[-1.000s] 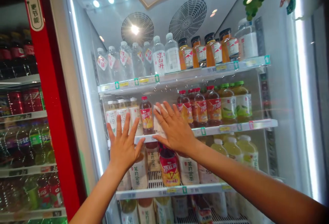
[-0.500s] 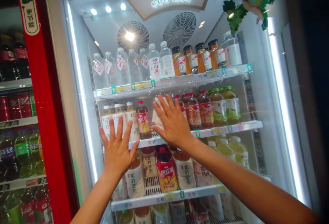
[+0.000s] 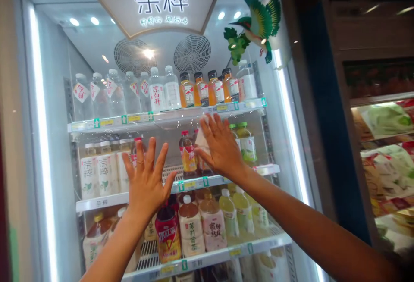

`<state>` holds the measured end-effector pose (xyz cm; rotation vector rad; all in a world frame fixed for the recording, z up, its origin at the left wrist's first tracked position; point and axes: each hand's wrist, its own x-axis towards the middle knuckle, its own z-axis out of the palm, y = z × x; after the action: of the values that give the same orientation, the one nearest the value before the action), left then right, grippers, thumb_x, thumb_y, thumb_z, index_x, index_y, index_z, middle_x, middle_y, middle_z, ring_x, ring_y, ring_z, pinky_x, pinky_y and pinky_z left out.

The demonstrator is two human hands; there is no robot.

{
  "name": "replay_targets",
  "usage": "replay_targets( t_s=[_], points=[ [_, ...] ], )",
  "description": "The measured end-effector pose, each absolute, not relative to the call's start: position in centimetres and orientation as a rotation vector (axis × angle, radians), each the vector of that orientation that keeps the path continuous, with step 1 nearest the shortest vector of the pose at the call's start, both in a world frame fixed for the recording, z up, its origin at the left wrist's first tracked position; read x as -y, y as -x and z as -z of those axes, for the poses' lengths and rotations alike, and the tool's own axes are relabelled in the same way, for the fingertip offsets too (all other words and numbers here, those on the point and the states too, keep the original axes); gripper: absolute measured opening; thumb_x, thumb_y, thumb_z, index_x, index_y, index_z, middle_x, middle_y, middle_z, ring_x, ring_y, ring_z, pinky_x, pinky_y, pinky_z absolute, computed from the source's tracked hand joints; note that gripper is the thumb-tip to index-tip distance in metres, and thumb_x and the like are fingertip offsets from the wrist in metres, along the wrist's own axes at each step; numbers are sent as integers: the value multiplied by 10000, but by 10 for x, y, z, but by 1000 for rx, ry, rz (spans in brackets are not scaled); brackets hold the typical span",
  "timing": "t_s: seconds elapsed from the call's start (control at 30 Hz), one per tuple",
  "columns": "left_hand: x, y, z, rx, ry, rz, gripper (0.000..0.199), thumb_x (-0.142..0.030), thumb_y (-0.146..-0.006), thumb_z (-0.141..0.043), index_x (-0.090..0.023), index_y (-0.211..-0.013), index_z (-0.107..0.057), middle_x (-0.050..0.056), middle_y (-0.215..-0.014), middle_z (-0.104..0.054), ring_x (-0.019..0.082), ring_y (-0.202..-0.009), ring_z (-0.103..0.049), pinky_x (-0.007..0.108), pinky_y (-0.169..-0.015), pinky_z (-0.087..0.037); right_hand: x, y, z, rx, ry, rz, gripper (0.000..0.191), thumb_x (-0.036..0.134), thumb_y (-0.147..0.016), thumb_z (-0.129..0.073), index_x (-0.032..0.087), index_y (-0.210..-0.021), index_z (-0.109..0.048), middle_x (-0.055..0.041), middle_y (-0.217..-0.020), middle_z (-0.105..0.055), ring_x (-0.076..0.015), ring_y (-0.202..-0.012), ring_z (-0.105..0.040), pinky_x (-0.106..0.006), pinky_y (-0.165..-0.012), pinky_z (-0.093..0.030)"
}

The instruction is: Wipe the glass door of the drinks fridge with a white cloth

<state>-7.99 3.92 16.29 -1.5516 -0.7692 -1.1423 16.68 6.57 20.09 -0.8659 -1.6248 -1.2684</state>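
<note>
My left hand [image 3: 148,174] is spread open against the glass door of a lit drinks fridge [image 3: 48,144], fingers apart and nothing in it. To its right, my right hand [image 3: 221,146] lies flat over a white cloth [image 3: 201,139], pressing it to the glass; the cloth's left edge shows past the fingers and the rest is hidden under the palm. Through the glass, behind the hands, are iced tea bottles [image 3: 188,155] with red caps. White-labelled tea bottles [image 3: 103,170] stand left of my left hand.
Several clear water bottles [image 3: 113,92] and amber bottles [image 3: 200,90] line the upper shelf. Larger bottles [image 3: 190,226] fill the lower one. A bird sticker [image 3: 258,25] and a fan-shaped sign [image 3: 158,8] are at the top. Shelves with packaged goods [image 3: 386,118] stand at the right.
My view has turned to the right, so the fridge sits further left. The cloth has moved right across the glass with my right hand. My left hand has also shifted right against the shelves.
</note>
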Motion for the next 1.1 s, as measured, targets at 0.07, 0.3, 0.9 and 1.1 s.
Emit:
replay_targets(
  t_s=[0.07,0.3,0.9,1.1],
  points=[
    [-39,57,-171,741,1538,1130,837,-448,-986,-573,-265,-1677,-136,25,-1770,7,270,-1642,111,563,-1319,149,-67,-192,-206,1586,869,1259,883,559,-1063,-370,163,-1666,139,-134,-1762,-106,-303,-1639,14,-598,-1311,-184],
    [-49,-8,-200,652,1492,1117,797,-472,-994,-551,-259,-1668,-184,44,-1767,-52,273,-1642,90,580,-1315,138,-72,-266,-219,1589,900,1279,872,598,-1062,-328,191,-1667,150,-136,-1759,-139,-322,-1637,-36,-624,-1298,-198],
    [-43,32,-250,660,1389,1006,844,-488,-987,-560,-254,-1677,-133,70,-1764,-108,282,-1641,78,608,-1318,106,-79,-232,-282,1582,789,1332,865,628,-1049,-313,138,-1672,34,-169,-1748,-173,-331,-1637,-38,-618,-1305,-178],
    [-38,103,-256,720,1376,1022,820,-456,-999,-548,-270,-1678,-125,79,-1767,-130,296,-1647,46,628,-1320,76,-79,-155,-298,1674,723,1386,861,646,-1030,-345,142,-1670,-64,-149,-1734,-241,-303,-1638,-73,-586,-1317,-177]
  ],
)
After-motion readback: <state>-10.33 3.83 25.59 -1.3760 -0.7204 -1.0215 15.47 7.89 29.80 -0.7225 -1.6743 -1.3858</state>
